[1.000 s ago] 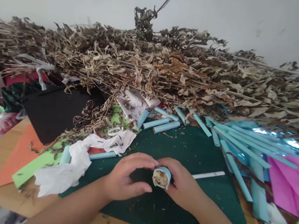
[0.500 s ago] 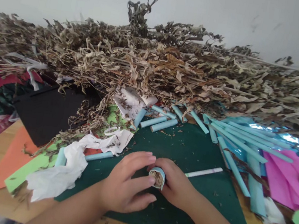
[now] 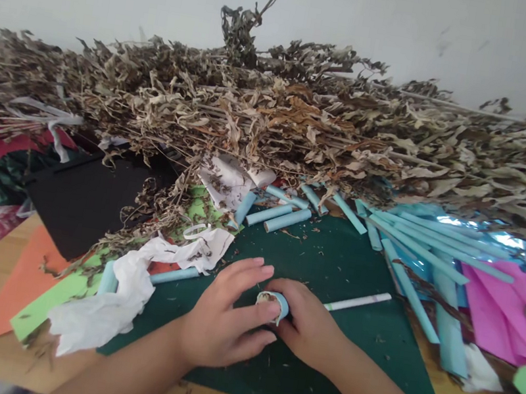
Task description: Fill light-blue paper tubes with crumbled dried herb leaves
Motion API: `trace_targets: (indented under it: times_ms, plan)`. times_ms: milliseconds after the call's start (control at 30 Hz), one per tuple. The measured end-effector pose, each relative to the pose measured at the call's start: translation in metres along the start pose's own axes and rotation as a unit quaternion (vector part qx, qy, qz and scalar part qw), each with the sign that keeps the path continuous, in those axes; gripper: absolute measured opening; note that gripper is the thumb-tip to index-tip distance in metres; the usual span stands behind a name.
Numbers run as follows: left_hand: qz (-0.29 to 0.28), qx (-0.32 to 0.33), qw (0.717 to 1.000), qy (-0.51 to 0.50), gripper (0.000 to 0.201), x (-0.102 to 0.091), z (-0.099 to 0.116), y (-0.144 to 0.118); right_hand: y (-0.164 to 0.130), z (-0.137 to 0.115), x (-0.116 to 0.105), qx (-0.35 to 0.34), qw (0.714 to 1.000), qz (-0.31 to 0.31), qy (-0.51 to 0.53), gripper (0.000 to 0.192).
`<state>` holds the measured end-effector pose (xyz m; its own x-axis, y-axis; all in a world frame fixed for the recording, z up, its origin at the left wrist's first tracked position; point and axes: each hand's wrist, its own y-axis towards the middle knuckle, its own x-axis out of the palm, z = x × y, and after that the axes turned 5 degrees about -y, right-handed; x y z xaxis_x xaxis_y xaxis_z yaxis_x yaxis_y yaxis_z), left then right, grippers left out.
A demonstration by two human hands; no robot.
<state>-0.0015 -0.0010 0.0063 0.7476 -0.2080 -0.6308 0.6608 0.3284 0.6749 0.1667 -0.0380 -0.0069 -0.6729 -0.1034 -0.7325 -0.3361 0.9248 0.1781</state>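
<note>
Head view: right hand (image 3: 309,327) is gripping a blue paper tube (image 3: 271,303) stuffed with dried leaf over the green mat (image 3: 332,261); left hand (image 3: 223,324) is curling around its end, likely packing; next needs firm tamping.

We see a craft workbench: beside the green cutting mat (image 3: 332,261), dried leaves (image 3: 280,120), blue paper tubes (image 3: 280,216) and coloured paper sheets (image 3: 509,309).

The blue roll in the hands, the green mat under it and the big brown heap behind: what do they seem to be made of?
The blue roll looks like matte paper, curled thin at its rim, with a brown crumbly filling. The green mat seems to be a dull, flat sheet, perhaps rubber or plastic; I cannot tell which. The brown heap looks like dried leaves and stalks, curled and brittle.
</note>
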Motion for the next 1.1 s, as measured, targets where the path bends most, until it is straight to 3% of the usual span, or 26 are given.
trace_targets:
  times_ms: [200,367,500,667,833,967,1100]
  plan:
    - [0.023,0.000,0.999,-0.039,0.071,0.002,0.001,-0.002,-0.001,0.000,0.000,-0.018,1.000,0.000,0.005,0.021]
    - [-0.027,-0.005,1.000,-0.013,0.064,0.001,0.003,-0.002,-0.003,-0.001,0.002,-0.020,1.000,0.006,0.021,0.019]
    - [-0.011,0.000,1.000,-0.022,0.075,0.001,0.005,-0.003,-0.002,-0.002,0.004,-0.025,0.999,0.008,0.039,0.019]
    - [-0.041,-0.028,0.999,0.001,0.062,0.000,0.009,-0.006,-0.003,0.000,0.006,-0.028,0.999,0.010,0.029,0.021]
    - [-0.012,-0.022,1.000,-0.004,0.071,0.003,0.010,-0.007,-0.004,-0.001,0.005,-0.029,0.999,0.021,0.029,0.023]
    - [-0.031,-0.034,0.999,0.023,0.068,0.004,0.011,-0.006,-0.003,0.000,0.003,-0.035,0.999,0.027,0.009,0.023]
    - [-0.013,-0.032,0.999,0.031,0.074,0.003,0.012,-0.005,-0.002,0.002,0.003,-0.028,0.999,0.023,-0.006,0.024]
